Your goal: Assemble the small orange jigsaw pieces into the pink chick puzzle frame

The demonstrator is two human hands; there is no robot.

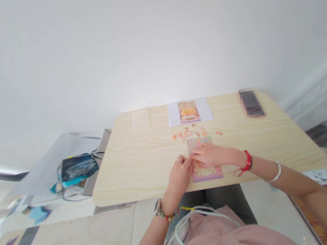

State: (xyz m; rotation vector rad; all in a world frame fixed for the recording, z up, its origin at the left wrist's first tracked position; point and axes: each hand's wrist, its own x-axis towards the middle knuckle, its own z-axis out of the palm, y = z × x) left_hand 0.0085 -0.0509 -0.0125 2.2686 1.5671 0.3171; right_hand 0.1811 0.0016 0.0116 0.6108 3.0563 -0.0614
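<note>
A partly filled jigsaw puzzle (206, 172) in a pinkish-purple frame lies near the front edge of the table. My left hand (180, 174) is at its left side, fingers bent and closed, tips touching the frame's edge. Across the puzzle from the right comes my right hand (210, 154), its fingers drawn together and pointing down at the left part of the picture. The fingertips of both hands almost meet. Whatever lies between them is too small to make out. Loose puzzle pieces (181, 135) are scattered just behind the frame.
A printed sheet (204, 109) with a yellow figure lies at the table's back by the wall. A clear flat sheet (140, 120) is to its left, a phone (251, 102) to its right. Beyond the table's left edge sits a dark bag (78, 167) with cables.
</note>
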